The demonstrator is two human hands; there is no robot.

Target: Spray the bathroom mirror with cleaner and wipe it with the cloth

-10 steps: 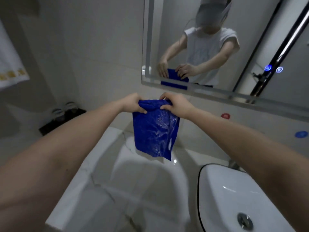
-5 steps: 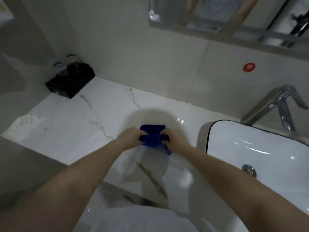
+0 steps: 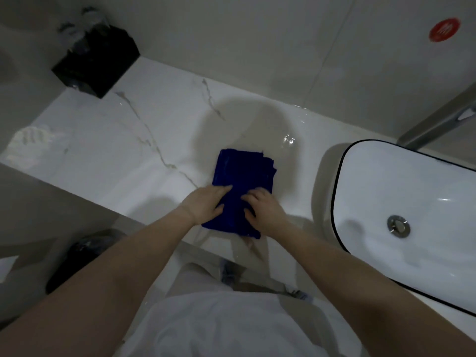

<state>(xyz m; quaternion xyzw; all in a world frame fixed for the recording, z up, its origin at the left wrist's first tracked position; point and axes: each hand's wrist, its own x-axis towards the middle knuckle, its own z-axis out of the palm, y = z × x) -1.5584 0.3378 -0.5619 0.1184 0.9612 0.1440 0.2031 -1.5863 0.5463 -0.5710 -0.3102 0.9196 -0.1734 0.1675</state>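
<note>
Left hand (image 3: 203,206): palm down, fingers straight and laid flat on the near left part of the cloth (image 3: 242,173).

Right hand (image 3: 262,211): on the near right part of the same cloth, fingers bent, tips on the fabric. Whether they pinch a fold cannot be told. The two hands lie close together with a narrow strip of cloth between them.

Cloth: dark blue, folded into a rough rectangle of several layers, with stepped edges showing at its far right corner. It lies flat on the white marble table (image 3: 103,140), near the front edge and just left of the basin (image 3: 412,191), not touching it.

Basin: white with a thin black rim, standing on the table. A metal drain (image 3: 398,226) sits in its floor. Part of a metal faucet (image 3: 438,122) shows behind it.

Far left corner of the table: a black box (image 3: 98,60) against the wall, contents blurred.

Tiled wall: a round red sticker (image 3: 444,29) at the upper right.
</note>
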